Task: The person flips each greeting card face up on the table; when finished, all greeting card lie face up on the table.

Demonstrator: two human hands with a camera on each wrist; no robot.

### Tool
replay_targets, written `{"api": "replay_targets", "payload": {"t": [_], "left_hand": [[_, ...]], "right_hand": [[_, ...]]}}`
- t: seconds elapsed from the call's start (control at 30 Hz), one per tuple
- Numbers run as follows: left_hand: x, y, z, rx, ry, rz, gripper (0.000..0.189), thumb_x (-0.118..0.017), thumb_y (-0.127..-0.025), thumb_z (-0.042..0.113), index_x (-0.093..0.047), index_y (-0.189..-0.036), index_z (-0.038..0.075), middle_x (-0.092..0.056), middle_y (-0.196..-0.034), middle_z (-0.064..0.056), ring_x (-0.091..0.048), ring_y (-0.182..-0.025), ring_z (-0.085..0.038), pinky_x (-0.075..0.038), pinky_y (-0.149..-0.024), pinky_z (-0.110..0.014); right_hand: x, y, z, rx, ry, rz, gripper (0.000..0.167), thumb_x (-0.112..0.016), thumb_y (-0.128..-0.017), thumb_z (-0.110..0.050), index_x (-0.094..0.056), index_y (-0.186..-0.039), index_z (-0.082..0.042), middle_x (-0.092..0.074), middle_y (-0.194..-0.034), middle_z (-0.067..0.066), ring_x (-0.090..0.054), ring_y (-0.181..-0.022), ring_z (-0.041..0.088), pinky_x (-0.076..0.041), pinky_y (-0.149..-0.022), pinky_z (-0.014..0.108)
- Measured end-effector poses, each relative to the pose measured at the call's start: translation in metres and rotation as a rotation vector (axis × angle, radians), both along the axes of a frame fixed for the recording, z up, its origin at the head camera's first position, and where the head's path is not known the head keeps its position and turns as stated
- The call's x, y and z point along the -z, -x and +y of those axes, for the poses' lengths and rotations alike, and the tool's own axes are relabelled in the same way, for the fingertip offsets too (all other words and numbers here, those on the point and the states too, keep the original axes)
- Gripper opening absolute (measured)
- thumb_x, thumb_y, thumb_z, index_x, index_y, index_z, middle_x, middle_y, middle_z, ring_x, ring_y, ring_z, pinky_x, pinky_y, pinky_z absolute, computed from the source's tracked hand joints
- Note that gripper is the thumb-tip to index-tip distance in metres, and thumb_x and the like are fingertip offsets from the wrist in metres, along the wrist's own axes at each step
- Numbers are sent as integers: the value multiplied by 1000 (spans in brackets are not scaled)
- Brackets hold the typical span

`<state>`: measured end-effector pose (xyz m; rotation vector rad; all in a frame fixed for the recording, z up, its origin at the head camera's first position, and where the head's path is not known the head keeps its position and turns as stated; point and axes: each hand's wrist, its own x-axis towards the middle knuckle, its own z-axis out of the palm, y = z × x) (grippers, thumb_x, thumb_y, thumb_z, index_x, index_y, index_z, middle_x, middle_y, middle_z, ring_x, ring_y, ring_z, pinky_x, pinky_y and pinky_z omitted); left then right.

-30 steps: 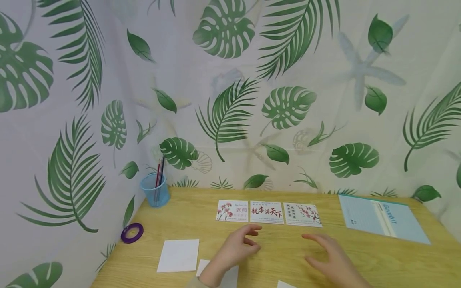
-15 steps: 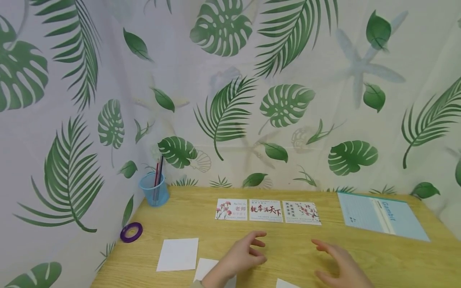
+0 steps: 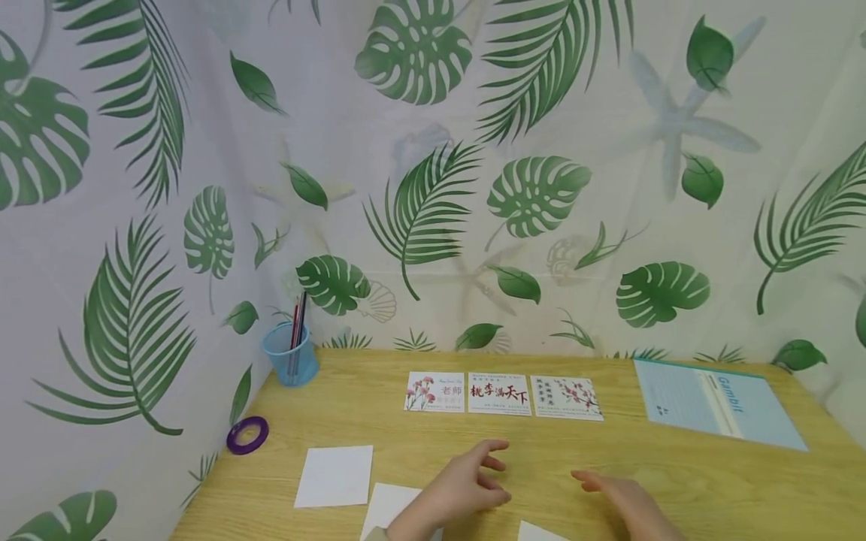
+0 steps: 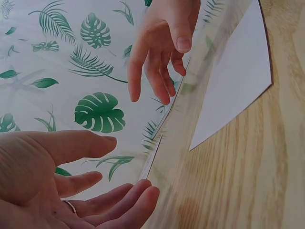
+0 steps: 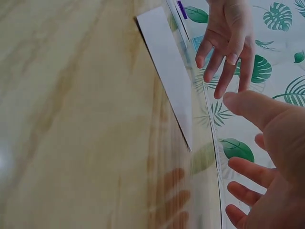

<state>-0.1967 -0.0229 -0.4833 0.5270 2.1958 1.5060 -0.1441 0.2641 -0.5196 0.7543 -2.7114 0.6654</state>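
Note:
My left hand (image 3: 463, 485) hovers over the table with its fingers loosely bent and holds nothing. Its wrist overlaps a blank white card (image 3: 386, 505) in the head view. To the right, my right hand (image 3: 629, 502) is held above the wood, palm facing inward, with nothing in its grasp. Both palms face each other in the left wrist view, where the left hand (image 4: 71, 186) wears a ring. Between the hands lies another white card (image 5: 167, 67), cut off by the lower edge of the head view. A third white card (image 3: 334, 476) lies farther left.
Three printed cards, with carnations (image 3: 435, 392), red characters (image 3: 499, 394) and blossoms (image 3: 567, 397), form a row at the back. A blue pencil cup (image 3: 291, 357) and purple tape roll (image 3: 247, 436) stand left; a pale blue notebook (image 3: 720, 406) lies right. A leaf-patterned curtain (image 3: 433, 323) borders the table.
My left hand has shifted slightly right and toward me. The right hand went right, then came back a little left and lower. The cards stay in place on the table.

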Motion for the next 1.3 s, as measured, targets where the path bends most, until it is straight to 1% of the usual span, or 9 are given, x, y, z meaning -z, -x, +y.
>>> {"api": "replay_targets", "payload": {"t": [0.1, 0.2, 0.4, 0.6, 0.77, 0.87, 1.1, 1.2, 1.3], "left_hand": [[1, 0, 2, 7, 4, -7, 64, -75, -84, 3, -50, -142, 12, -66, -120, -10, -68, -88, -12, -57, -70, -26], [1, 0, 4, 10, 9, -16, 63, -75, -83, 3, -51, -141, 12, -66, -119, -9, -68, -87, -12, -57, -68, -26], [2, -4, 6, 39, -17, -76, 64, -74, -82, 1, -51, -141, 12, -65, -118, -7, -68, -86, -12, -59, -67, -28], [4, -2, 5, 62, 1, -79, 63, -73, -83, 0, -51, -140, 13, -65, -118, -7, -68, -87, -12, -59, -67, -29], [6, -3, 5, 76, -10, -87, 63, -74, -82, 0, -52, -140, 11, -65, -116, -8, -67, -86, -11, -59, -67, -28], [7, -4, 5, 85, -14, -101, 62, -73, -82, 1, -52, -139, 11, -65, -116, -6, -68, -86, -10, -59, -67, -27], [7, -6, 6, 131, 7, -99, 59, -72, -83, 2, -54, -138, 12, -66, -114, -3, -68, -86, -8, -57, -69, -23], [6, -7, 6, 133, 22, -98, 56, -72, -83, 2, -56, -135, 14, -66, -113, -1, -67, -87, -8, -57, -70, -24], [6, -9, 6, 137, 25, -106, 52, -72, -84, 3, -58, -133, 16, -66, -113, 0, -66, -88, -7, -57, -71, -24]], "right_hand": [[2, 2, 2, -30, -73, -83, 74, -78, -77, -53, -58, -134, -10, -68, -120, 0, -61, -106, 13, -51, -85, 38], [7, 4, 2, -62, -122, -94, 66, -75, -81, -51, -60, -133, -12, -68, -121, 1, -62, -105, 16, -52, -83, 40], [16, -6, 1, -38, -123, 63, 60, -79, -77, -47, -61, -130, -27, -68, -112, -9, -59, -100, 12, -50, -74, 34], [18, -13, -1, -11, -135, 188, 52, -81, -74, -48, -66, -122, -34, -66, -109, -15, -57, -98, 8, -50, -72, 33], [21, -17, -3, -53, -102, 315, 50, -87, -66, -47, -67, -112, -45, -65, -108, -17, -58, -95, 9, -50, -69, 31], [23, -19, -4, -82, -124, 332, 47, -87, -65, -48, -65, -106, -52, -65, -110, -17, -58, -96, 11, -50, -71, 33], [37, -15, 5, -150, -54, 395, 38, -89, -64, -41, -69, -96, -43, -65, -112, -17, -56, -103, 10, -41, -86, 16], [36, -18, 3, -52, 29, 234, 35, -88, -68, -36, -70, -98, -39, -66, -109, -16, -57, -102, 4, -44, -83, 17], [31, -25, -1, 127, 44, 23, 31, -84, -73, -39, -71, -102, -39, -65, -107, -16, -58, -99, 0, -48, -77, 25]]}}
